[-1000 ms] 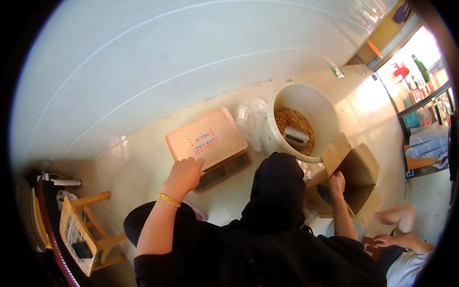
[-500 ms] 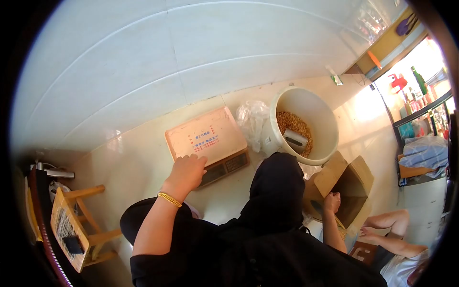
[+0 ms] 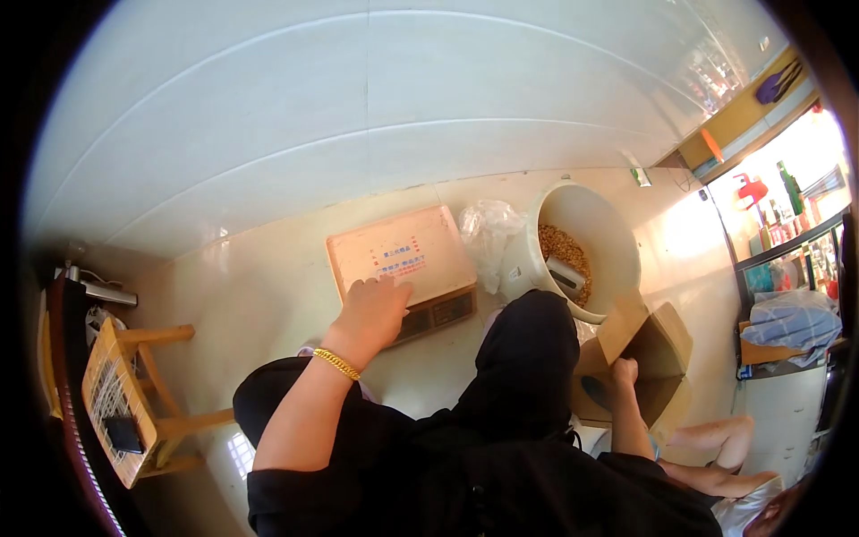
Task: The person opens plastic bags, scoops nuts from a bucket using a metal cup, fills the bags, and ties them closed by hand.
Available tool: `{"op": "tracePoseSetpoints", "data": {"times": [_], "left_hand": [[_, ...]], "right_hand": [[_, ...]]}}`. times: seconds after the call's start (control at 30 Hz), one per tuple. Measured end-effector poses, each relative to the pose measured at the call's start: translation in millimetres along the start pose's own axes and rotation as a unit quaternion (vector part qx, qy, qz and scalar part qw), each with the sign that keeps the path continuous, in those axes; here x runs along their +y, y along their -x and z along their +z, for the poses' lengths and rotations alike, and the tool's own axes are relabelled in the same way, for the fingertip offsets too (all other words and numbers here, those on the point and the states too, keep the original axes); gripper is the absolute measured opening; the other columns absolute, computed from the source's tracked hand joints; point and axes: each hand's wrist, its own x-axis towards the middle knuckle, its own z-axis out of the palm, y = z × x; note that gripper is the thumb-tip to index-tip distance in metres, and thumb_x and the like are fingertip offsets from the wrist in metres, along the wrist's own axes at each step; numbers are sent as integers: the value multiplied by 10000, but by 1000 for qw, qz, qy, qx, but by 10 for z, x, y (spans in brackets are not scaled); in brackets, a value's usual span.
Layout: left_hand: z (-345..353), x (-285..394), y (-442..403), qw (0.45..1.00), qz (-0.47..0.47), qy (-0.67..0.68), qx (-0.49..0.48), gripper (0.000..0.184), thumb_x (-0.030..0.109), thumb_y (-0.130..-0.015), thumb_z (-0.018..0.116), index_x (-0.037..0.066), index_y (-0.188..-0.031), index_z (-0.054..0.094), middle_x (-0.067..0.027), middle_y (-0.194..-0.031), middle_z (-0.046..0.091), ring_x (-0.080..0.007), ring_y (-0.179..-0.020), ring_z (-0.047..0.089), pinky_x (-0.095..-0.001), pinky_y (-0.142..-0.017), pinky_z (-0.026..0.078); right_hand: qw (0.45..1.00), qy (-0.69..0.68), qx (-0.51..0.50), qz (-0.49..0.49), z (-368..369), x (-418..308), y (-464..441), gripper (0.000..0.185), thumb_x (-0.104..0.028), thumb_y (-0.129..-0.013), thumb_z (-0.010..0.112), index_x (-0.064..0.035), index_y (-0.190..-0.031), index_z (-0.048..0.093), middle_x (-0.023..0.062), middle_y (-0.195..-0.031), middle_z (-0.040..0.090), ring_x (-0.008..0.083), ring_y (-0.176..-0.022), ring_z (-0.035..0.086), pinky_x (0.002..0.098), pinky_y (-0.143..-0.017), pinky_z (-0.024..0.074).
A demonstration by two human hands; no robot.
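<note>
My left hand (image 3: 371, 311), with a gold bracelet (image 3: 336, 363) at its wrist, is over the near edge of a weighing scale (image 3: 443, 311). Its fingers look curled; whatever they hold, if anything, is hidden. Blue and red print marks the scale's flat pinkish tray (image 3: 394, 255). On the other side, my right hand (image 3: 625, 370) is closed on the side of an open cardboard box (image 3: 668, 345), which stands tilted by my knee. Beyond the box, a large white bucket (image 3: 617, 210) holds yellowish kernels or pellets (image 3: 562, 243) and a metal scoop (image 3: 565, 276).
Clear plastic bags (image 3: 488, 233) lie between scale and bucket. At the left stands a wooden stool (image 3: 125, 394) with a dark flat object on it. Another person's arm (image 3: 707, 476) and leg show at lower right. Shelves (image 3: 787, 228) with goods line the right.
The view has shifted, so scale and bucket appear slightly lower and farther right. My left hand stays at the scale, my right at the box. The other person's arms have moved.
</note>
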Motion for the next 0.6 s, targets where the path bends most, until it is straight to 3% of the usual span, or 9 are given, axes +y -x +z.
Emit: {"op": "tracePoseSetpoints", "data": {"times": [0.07,0.1,0.17,0.27,0.33,0.4,0.47,0.53,0.6], "left_hand": [[11,-29,51,1000,-4,0,-3,183,199,-799,637,88,-934,582,-117,-851,596,-292,-817,603,-409,-708,457],[19,-47,74,1000,-7,-2,-6,195,202,-796,642,88,-942,579,-117,-851,595,-293,-817,602,-411,-712,457],[37,-63,104,1000,-11,-11,-23,234,202,-807,638,85,-998,572,-121,-852,601,-296,-807,607,-407,-710,467],[58,-51,108,997,-22,-20,-70,290,206,-822,631,84,-1075,562,-128,-865,608,-302,-809,612,-404,-710,478],[93,-55,94,994,-29,-23,-100,305,210,-827,627,86,-1097,560,-131,-876,610,-306,-820,612,-405,-712,478],[177,-80,89,995,-24,-28,-95,235,233,-819,638,86,-990,572,-117,-852,607,-283,-802,620,-391,-682,481],[212,-108,70,994,-32,-30,-104,250,236,-823,635,86,-1011,569,-119,-863,611,-285,-811,620,-394,-687,482],[207,-128,61,992,-39,-30,-115,264,239,-827,631,86,-1032,567,-121,-875,614,-286,-820,621,-397,-692,483],[176,-123,26,979,-95,-23,-180,331,221,-858,579,114,-1169,554,-130,-983,616,-306,-921,596,-415,-793,466]], "right_hand": [[990,78,-60,-100,55,522,-439,356,-272,-785,624,69,-885,647,219,-835,659,325,-756,641,392,-626,476],[964,45,-132,-226,-34,821,-624,333,-249,-785,634,69,-883,654,185,-818,659,287,-706,626,372,-579,461],[929,-263,-256,38,-144,716,-528,251,-186,-795,643,48,-881,669,91,-754,632,176,-591,563,319,-472,405],[971,-25,-232,51,-508,270,-377,275,-134,-815,624,58,-1011,639,150,-935,655,264,-782,618,459,-623,476],[961,97,-256,-29,-482,347,-602,269,-144,-830,590,7,-1049,627,136,-1004,641,267,-863,607,425,-690,476],[893,247,-282,-250,-401,551,-858,273,-155,-845,556,-44,-1086,615,121,-1073,626,270,-945,596,391,-758,476],[773,364,-223,-469,-225,689,-1057,286,-165,-860,521,-94,-1124,603,106,-1143,612,274,-1026,585,357,-825,475],[735,391,-181,-524,-83,733,-1191,294,-173,-868,504,-115,-1142,596,103,-1174,605,275,-1068,578,340,-858,475],[778,379,-189,-464,5,655,-1170,292,-179,-871,504,-107,-1140,594,109,-1168,606,276,-1070,576,341,-857,474]]}}
